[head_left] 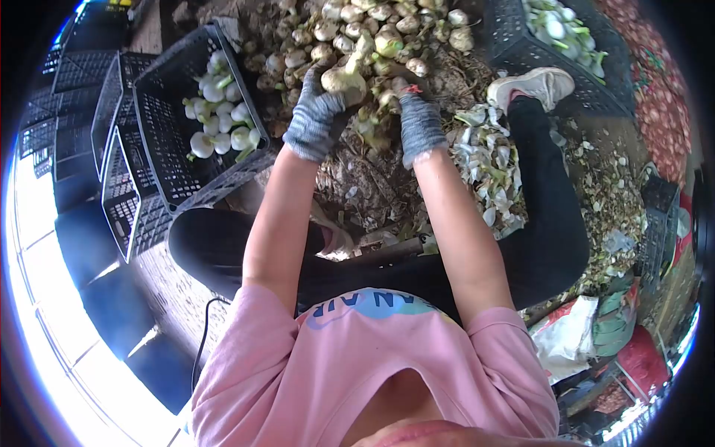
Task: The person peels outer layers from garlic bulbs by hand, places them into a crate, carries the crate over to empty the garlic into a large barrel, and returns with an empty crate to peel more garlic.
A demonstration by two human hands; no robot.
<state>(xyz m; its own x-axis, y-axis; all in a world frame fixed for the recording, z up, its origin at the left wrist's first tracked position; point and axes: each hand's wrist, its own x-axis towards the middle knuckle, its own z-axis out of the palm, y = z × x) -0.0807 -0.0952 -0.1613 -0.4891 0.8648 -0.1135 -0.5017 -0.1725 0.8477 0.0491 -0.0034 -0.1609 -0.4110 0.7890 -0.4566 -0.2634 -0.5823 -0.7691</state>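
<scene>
My left hand, in a grey knit glove, is closed around a dirt-covered onion with its stem pointing up and away. My right hand, gloved the same way, is beside it with fingers curled. Something small and red shows at the right fingertips; I cannot make out what it is. Untrimmed onions lie heaped just beyond both hands. Below the hands is a mound of dry roots and soil.
A black crate with peeled white onions stands at left, beside more stacked crates. Another crate of peeled onions is at upper right. Onion skins lie by my shoe. Filled red mesh sacks line the right.
</scene>
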